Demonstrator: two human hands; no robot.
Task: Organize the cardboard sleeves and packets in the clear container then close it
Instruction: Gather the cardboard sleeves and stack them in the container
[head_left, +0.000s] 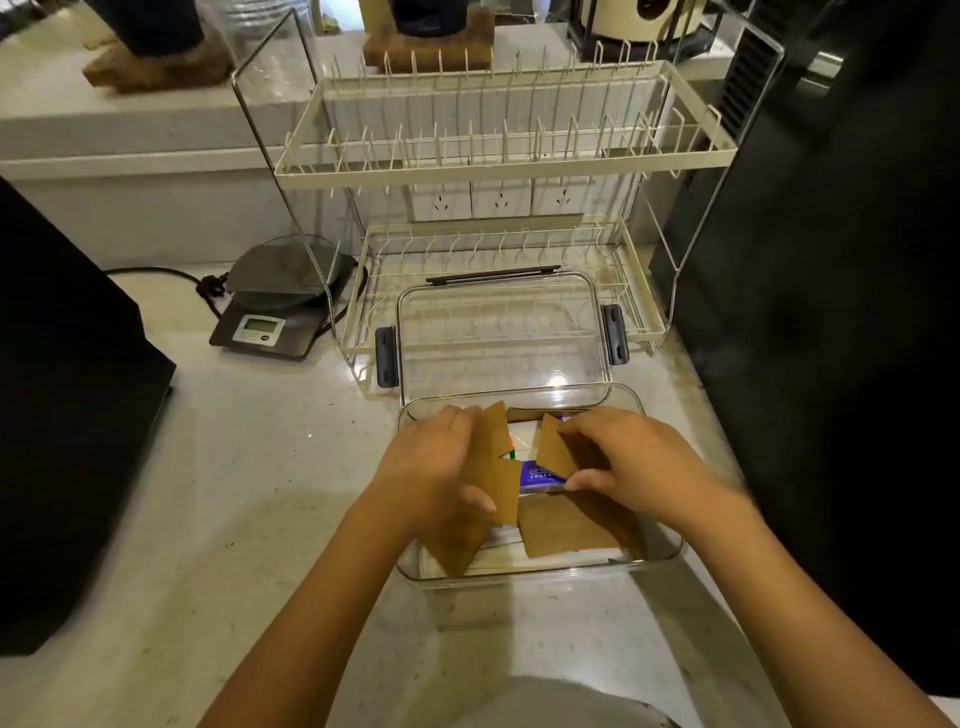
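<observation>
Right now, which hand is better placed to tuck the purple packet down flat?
Probably the right hand: its thumb already rests at the purple packet edge. The left hand grips cardboard sleeves further left.

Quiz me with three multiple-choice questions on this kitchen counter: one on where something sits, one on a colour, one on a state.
1. Where is the kitchen scale?
A. left of the dish rack
B. inside the container
C. on the rack's top shelf

2. What colour is the packet between the hands?
A. red
B. purple-blue
C. black

3. The clear container is:
A. latched
B. open
C. upside down

Answers: 1 A, it stands on the counter beside the rack. 2 B, its face shows between the cardboard sleeves. 3 B, the lid lies behind it.
</observation>
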